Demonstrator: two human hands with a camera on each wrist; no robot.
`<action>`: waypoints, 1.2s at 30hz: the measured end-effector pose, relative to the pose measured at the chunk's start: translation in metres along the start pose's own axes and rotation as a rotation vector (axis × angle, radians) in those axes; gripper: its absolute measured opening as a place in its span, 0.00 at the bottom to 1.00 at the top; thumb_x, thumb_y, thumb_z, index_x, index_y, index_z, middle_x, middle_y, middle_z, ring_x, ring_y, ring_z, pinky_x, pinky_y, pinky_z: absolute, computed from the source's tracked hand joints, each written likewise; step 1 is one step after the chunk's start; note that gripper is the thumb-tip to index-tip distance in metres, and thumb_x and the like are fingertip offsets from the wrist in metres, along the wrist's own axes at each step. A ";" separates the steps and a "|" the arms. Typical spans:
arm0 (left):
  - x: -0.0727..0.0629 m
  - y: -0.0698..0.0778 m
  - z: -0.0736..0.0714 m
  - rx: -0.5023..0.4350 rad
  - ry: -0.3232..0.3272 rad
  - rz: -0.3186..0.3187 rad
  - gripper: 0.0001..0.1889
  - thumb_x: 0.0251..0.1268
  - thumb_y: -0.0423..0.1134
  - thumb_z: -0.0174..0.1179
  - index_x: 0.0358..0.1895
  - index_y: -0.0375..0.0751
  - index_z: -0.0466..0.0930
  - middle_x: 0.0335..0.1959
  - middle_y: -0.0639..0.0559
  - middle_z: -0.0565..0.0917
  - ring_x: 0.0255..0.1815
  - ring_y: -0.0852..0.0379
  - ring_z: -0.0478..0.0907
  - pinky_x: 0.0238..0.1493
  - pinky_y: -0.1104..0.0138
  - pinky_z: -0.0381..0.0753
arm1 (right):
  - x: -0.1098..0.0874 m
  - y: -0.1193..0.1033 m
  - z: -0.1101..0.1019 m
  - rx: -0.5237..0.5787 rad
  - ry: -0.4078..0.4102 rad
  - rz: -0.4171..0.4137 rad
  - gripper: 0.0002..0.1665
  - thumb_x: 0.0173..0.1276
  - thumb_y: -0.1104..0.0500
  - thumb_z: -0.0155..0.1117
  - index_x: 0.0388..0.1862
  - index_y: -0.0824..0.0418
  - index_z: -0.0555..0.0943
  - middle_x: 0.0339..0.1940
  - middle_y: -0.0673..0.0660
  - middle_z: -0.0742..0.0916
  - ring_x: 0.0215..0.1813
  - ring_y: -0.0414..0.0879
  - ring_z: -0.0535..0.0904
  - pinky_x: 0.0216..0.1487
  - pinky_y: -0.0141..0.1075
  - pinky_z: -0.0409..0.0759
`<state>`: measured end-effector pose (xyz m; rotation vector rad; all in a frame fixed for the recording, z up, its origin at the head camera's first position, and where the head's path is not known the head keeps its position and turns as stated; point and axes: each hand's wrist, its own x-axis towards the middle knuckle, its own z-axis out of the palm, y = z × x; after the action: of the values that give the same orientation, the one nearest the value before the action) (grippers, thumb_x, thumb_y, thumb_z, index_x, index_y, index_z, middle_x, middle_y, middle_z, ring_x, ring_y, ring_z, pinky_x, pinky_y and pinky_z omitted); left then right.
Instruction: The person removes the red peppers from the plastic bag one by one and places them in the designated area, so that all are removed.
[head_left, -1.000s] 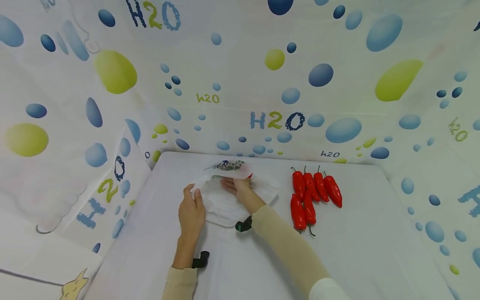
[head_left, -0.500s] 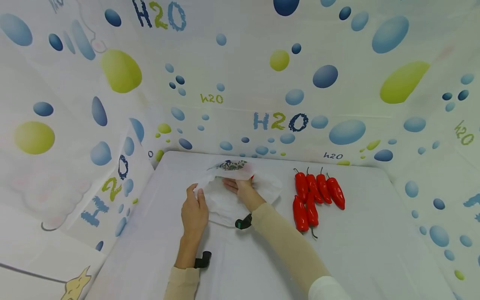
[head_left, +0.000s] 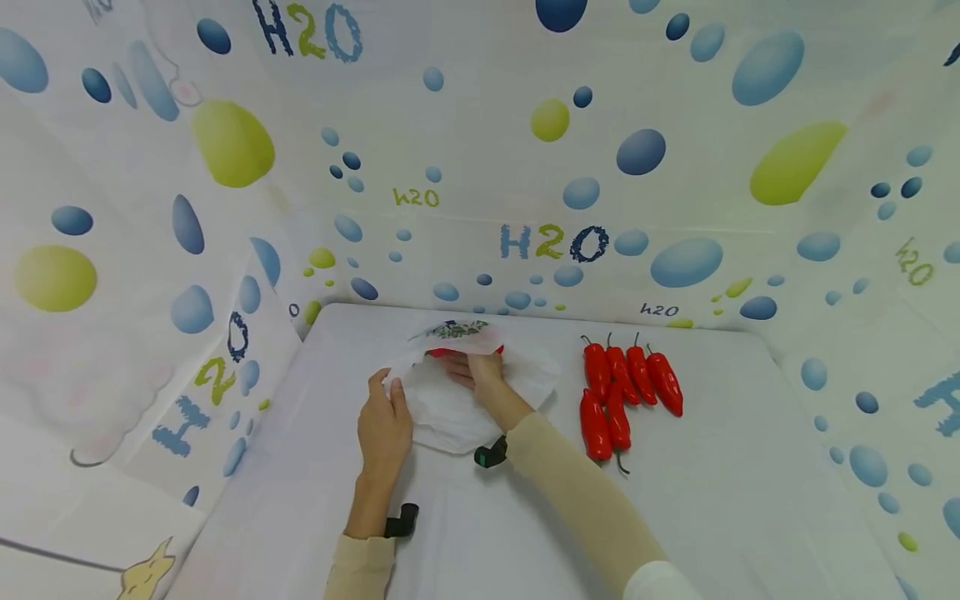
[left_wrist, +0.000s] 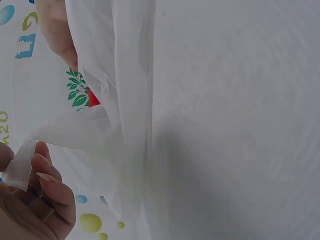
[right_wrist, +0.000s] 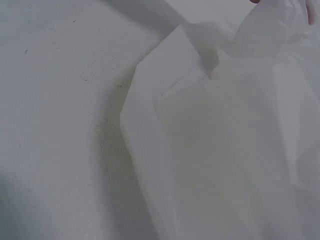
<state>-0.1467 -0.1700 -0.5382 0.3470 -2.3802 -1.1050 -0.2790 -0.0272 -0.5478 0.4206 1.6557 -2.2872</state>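
Observation:
A white plastic bag (head_left: pixel 450 417) with a dark and green leaf print lies at the middle back of the table, its mouth facing me. My left hand (head_left: pixel 384 425) pinches the bag's left edge between thumb and fingers; the left wrist view shows the thin plastic caught at the fingertips (left_wrist: pixel 45 175). Inside the mouth, under the raised flap, is my right hand (head_left: pixel 487 379), its visible fingers straight and pointing left. Red pepper skin (head_left: pixel 435 352) shows just beyond those fingers, and another bit of red shows beside the hand's right side. The flap hides the thumb.
Several red chili peppers (head_left: pixel 618 375) with dark stems lie in two rows to the right of the bag. A white cloth (head_left: pixel 750 467) covers the table. Walls (head_left: pixel 480 150) printed with blue and green drops stand behind and at both sides.
More red has come into view beyond my right hand's fingers, at the left under the flap. The right hand has shifted only slightly; my left hand stays at the bag's edge.

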 end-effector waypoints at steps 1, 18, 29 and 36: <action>0.000 0.000 0.000 -0.001 0.001 -0.001 0.23 0.87 0.49 0.44 0.69 0.36 0.71 0.40 0.28 0.85 0.36 0.31 0.84 0.38 0.40 0.78 | -0.001 -0.001 0.000 0.004 0.003 0.004 0.18 0.82 0.48 0.58 0.59 0.56 0.82 0.49 0.70 0.90 0.52 0.65 0.88 0.49 0.52 0.87; 0.001 -0.002 -0.002 -0.002 0.005 0.001 0.23 0.87 0.48 0.44 0.69 0.35 0.70 0.34 0.33 0.84 0.32 0.37 0.80 0.35 0.44 0.78 | 0.010 0.003 0.012 -0.007 0.018 0.049 0.13 0.81 0.53 0.59 0.56 0.57 0.82 0.46 0.69 0.90 0.45 0.60 0.91 0.41 0.47 0.88; -0.001 -0.001 -0.001 -0.002 0.003 0.001 0.23 0.87 0.48 0.43 0.69 0.35 0.70 0.34 0.33 0.84 0.31 0.38 0.80 0.35 0.44 0.78 | 0.005 0.002 0.013 -0.009 0.040 0.074 0.13 0.80 0.52 0.61 0.55 0.56 0.83 0.42 0.64 0.92 0.45 0.59 0.91 0.42 0.47 0.88; -0.001 -0.001 -0.003 -0.003 0.009 0.013 0.23 0.87 0.47 0.44 0.69 0.34 0.70 0.33 0.33 0.84 0.31 0.39 0.79 0.34 0.45 0.78 | -0.003 0.000 0.011 0.010 0.045 0.099 0.20 0.77 0.48 0.66 0.58 0.61 0.80 0.49 0.65 0.90 0.49 0.58 0.90 0.47 0.46 0.88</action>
<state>-0.1446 -0.1721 -0.5374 0.3348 -2.3690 -1.0994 -0.2767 -0.0381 -0.5434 0.5475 1.6069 -2.2305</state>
